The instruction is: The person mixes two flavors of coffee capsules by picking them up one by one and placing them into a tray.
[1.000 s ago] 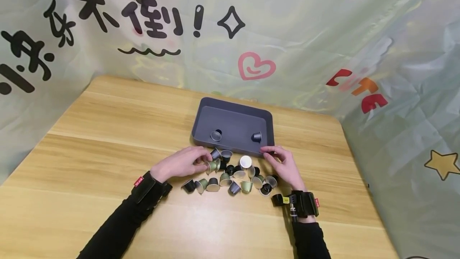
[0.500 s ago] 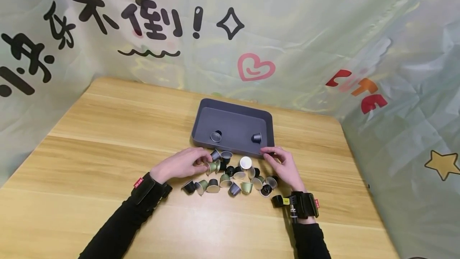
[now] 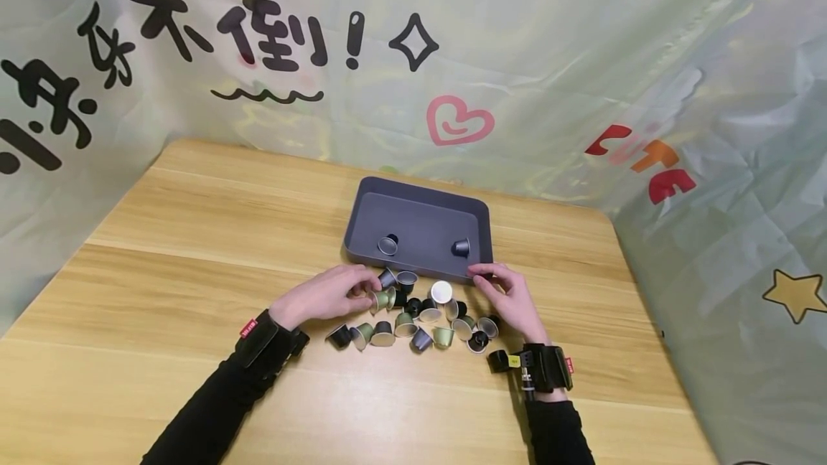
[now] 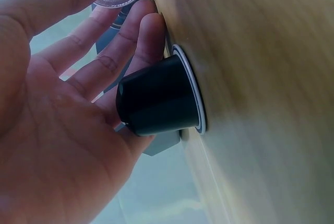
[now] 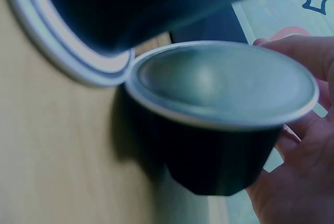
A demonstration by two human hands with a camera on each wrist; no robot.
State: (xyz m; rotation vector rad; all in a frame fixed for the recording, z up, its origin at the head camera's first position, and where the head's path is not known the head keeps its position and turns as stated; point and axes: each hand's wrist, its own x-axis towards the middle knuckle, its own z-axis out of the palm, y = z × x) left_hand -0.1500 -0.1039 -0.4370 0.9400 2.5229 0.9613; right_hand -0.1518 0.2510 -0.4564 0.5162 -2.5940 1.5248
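A: If the left hand closes sloppily, risk?
B: Crowded green coffee capsule could roll into neighbouring capsules; right hand could bump the tray.
A: Positions?
B: Capsule's on the surface, just right of left hand; can't tell if pinched. Right's relaxed, holding nothing, at tray's near right corner.

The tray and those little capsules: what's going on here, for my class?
A person has both hands at a scatter of small capsules. The left hand is by a green capsule; the right hand is at the near right corner of the grey tray. Whether either grips anything is unclear. Two capsules lie in the tray; the others are on the wooden table.
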